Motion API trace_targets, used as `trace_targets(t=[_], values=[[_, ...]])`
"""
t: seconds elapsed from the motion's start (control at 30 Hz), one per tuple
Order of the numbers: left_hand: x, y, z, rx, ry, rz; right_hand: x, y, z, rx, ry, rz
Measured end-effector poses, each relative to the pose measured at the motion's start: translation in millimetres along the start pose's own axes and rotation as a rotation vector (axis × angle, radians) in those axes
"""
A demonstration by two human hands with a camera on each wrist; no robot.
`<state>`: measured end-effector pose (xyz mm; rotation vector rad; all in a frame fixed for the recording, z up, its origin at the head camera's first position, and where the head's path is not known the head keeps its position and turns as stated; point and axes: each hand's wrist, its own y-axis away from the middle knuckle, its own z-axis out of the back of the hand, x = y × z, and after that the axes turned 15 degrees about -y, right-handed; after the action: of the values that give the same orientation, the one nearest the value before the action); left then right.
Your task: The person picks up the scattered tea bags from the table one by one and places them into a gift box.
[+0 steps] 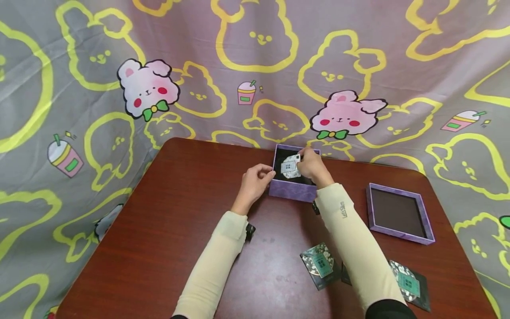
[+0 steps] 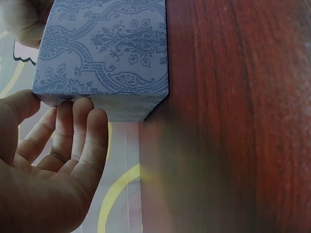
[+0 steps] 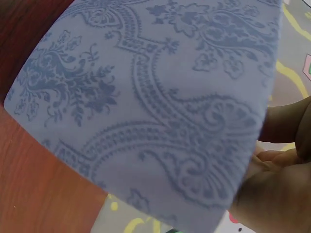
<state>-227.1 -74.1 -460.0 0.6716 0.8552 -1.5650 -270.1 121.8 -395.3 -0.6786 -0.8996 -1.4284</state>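
Note:
A purple patterned box (image 1: 295, 191), dark inside, stands uncovered near the table's back edge. My right hand (image 1: 312, 165) reaches over its right side and pinches the edge of a white patterned packet (image 1: 288, 167) with a label, which overlaps the dark interior. At the box's left side my left hand (image 1: 255, 180) touches it near the front corner. In the left wrist view, the thumb of this hand (image 2: 53, 179) is at the top edge and the fingertips rest on the side wall. The right wrist view is mostly filled by the box wall (image 3: 146, 97), with the right hand (image 3: 279, 174) partly behind it.
A purple-rimmed lid (image 1: 399, 213) lies to the right of the box. Two dark floral packets with green labels, one (image 1: 321, 265) in front and another (image 1: 409, 283) farther right, lie on the brown table (image 1: 179, 212). A patterned curtain (image 1: 199, 40) hangs behind.

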Motion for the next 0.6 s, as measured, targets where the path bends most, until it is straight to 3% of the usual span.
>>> trace_targets(t=[0.2, 0.6], values=[[1.0, 0.4, -1.8, -0.007, -0.022, -0.004, -4.6, -3.6, -4.9, 0.013, 0.056, -0.036], [-1.1, 0.0, -0.6, -0.021, -0.041, -0.008, -9.3, -8.8, -8.7, 0.018, 0.045, -0.064]])
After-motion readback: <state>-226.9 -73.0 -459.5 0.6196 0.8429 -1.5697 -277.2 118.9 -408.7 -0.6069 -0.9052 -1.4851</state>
